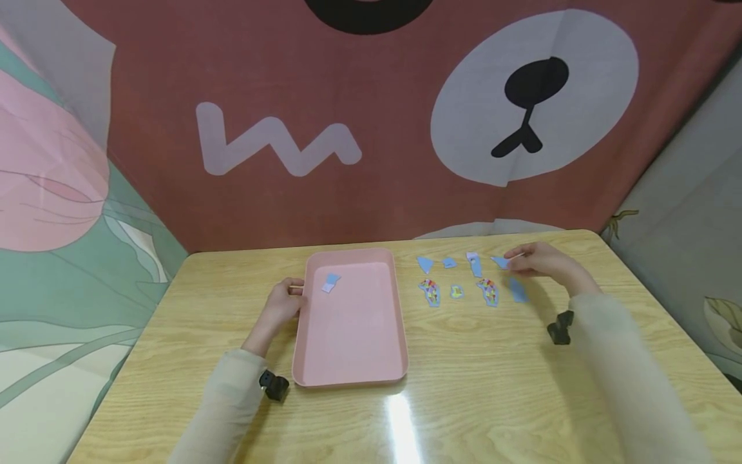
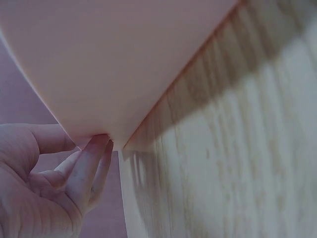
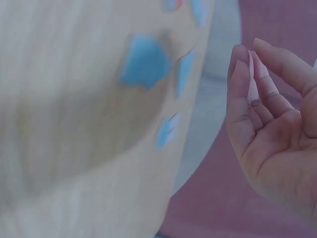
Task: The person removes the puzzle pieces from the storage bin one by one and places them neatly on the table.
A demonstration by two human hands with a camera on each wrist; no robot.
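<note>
On the left of the pink tray (image 1: 353,335), my left hand (image 1: 281,303) grips its rim; the left wrist view shows the fingers (image 2: 91,166) pinching the edge. One small blue-and-white paper piece (image 1: 331,283) lies inside the tray. At the far right, my right hand (image 1: 543,263) reaches over the table with thumb and fingertips close together. Right at those fingertips is a blue triangular piece (image 1: 500,262); I cannot tell whether they pinch it. Just nearer lies a blue rectangular piece (image 1: 518,290). Thumb and fingers (image 3: 241,94) are bent in the right wrist view.
Right of the tray, flat cutouts lie in two rows: blue pieces such as a triangle (image 1: 425,264) behind, and multicoloured ones (image 1: 430,293) in front. The wooden table (image 1: 475,386) ends at a reddish-brown printed cloth (image 1: 394,193). Black wrist cameras (image 1: 275,385) sit at both sleeves.
</note>
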